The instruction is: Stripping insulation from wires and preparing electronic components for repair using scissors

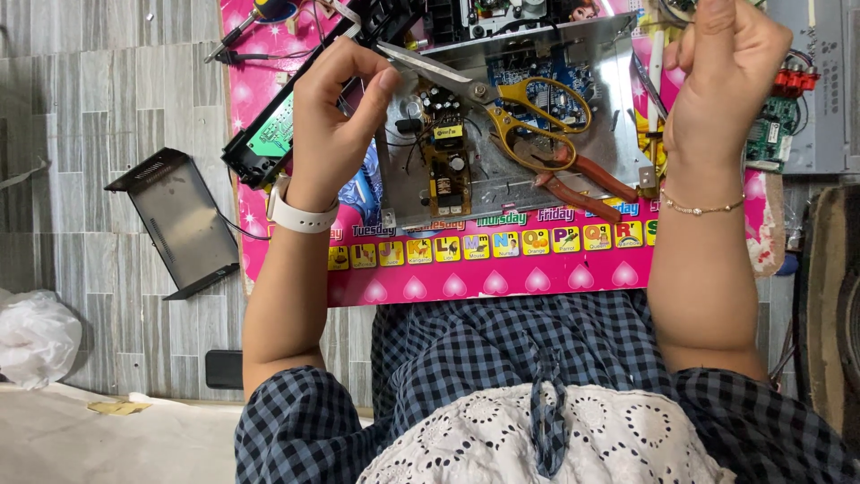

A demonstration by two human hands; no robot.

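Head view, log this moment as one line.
left hand: pinching dark wire | right hand: raised, closed, contents unclear | scissors, pliers: lying on open metal chassis

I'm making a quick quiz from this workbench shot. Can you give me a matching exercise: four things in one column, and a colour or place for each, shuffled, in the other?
Things:
1. scissors
2. pliers
3. watch
4. bracelet

Descriptions:
A. white band, on the left wrist
B. thin chain, on the right wrist
C. yellow handles, lying on the open metal chassis
D. red-brown handles, at the chassis's near edge

Pairs: 1-C, 2-D, 3-A, 4-B
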